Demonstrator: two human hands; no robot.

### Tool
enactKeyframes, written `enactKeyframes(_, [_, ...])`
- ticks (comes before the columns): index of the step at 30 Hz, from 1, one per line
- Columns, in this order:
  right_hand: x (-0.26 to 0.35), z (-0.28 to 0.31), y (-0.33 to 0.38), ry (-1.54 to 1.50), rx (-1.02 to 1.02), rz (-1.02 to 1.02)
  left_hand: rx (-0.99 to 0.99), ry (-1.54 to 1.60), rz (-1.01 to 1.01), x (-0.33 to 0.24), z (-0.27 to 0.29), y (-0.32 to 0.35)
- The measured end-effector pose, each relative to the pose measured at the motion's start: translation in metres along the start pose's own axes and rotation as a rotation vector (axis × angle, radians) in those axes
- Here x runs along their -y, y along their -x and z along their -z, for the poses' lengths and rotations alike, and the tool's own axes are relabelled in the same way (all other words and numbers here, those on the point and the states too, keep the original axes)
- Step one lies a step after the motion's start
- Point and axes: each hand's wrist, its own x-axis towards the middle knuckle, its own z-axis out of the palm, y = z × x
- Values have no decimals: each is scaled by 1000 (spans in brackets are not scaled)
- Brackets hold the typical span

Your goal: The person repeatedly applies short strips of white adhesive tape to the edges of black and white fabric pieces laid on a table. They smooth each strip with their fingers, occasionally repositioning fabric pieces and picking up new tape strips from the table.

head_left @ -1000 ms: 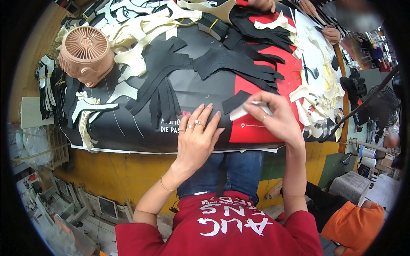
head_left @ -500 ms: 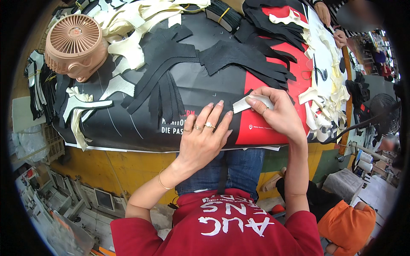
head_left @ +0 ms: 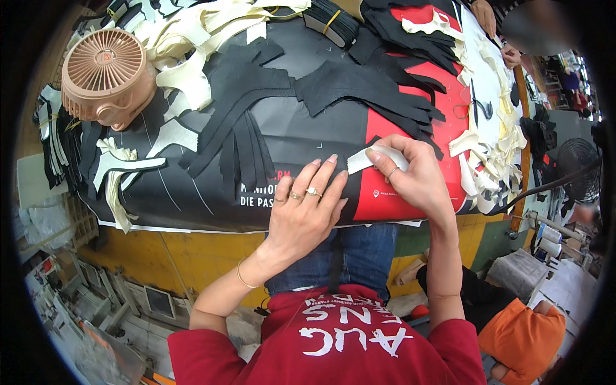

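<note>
Between the near edge of the glossy black-and-red printed sheet and the black fabric pieces beyond the hands runs a bare band of sheet, bordered on the left by long black fabric strips, with the round pink plastic fan well apart at far left. The left hand is palm down over the near edge, fingers slightly spread; whether they press I cannot tell. Over the red part, the bent right hand pinches a small white fabric piece, its free end just beside the left fingertips.
</note>
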Motion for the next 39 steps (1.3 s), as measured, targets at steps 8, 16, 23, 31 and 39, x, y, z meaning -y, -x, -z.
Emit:
enactKeyframes(8, [1,-2,1,38,-34,20,62,39,-10,0,4,-10])
enactKeyframes(16, [0,-7,2,56,-104,90,78,-36,-27,-3,2,-10])
enactKeyframes(23, [-8,-6,8,-29,-281,11,65,-78,-50,-2,1,-11])
enactKeyframes(31, [-13,-8,6,-4,-298,36,53,-115,-80,0,0,-10])
enactKeyframes(39, [-16,-12,7,59,-344,138,39,-140,-125,0,4,-16])
